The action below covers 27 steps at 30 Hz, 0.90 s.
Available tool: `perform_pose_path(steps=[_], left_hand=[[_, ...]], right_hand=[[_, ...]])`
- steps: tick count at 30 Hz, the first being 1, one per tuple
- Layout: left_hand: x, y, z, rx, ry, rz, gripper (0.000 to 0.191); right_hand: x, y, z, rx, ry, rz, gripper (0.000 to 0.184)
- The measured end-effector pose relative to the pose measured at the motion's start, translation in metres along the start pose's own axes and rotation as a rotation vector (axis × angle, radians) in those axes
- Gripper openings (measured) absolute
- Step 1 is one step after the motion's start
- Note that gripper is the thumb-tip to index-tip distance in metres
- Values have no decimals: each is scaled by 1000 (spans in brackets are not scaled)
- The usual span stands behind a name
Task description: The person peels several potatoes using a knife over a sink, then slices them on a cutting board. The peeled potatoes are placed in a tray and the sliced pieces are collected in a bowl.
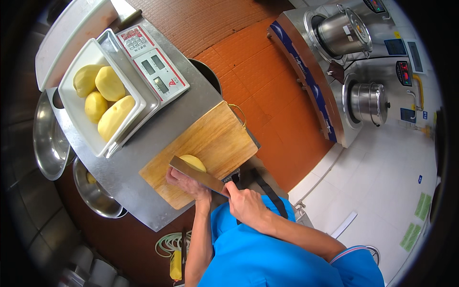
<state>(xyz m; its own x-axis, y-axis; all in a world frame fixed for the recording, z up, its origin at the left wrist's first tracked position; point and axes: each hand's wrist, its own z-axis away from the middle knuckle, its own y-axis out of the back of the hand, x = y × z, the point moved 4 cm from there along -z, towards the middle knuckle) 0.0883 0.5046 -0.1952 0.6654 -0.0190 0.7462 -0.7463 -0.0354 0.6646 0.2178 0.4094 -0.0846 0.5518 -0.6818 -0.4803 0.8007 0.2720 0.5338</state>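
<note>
A wide-bladed kitchen knife (199,175) is held by its handle in my right hand (247,204), its blade lying across a peeled potato (194,162). The potato rests on a wooden cutting board (208,136). My left hand (188,183) is on the board at the near side of the blade, fingers curled; the blade hides the fingertips and part of the potato, and whether they touch it I cannot tell. Several peeled potatoes (110,83) lie in a white plastic tray (80,131) on the scale's metal pan.
The digital scale (161,71) stands on a stainless steel table (143,193) beyond the board. Metal bowls (96,197) sit below the table's left edge, one with a potato. Across the orange floor, lidded steel pots (367,102) stand on a cooker. A coiled hose (168,244) lies below.
</note>
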Motion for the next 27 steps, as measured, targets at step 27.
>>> perform_pose_path(steps=[27], left_hand=[[-4, -13, 8, 52, 95, 339, 52]], right_hand=[[-16, 7, 7, 69, 146, 92, 15]])
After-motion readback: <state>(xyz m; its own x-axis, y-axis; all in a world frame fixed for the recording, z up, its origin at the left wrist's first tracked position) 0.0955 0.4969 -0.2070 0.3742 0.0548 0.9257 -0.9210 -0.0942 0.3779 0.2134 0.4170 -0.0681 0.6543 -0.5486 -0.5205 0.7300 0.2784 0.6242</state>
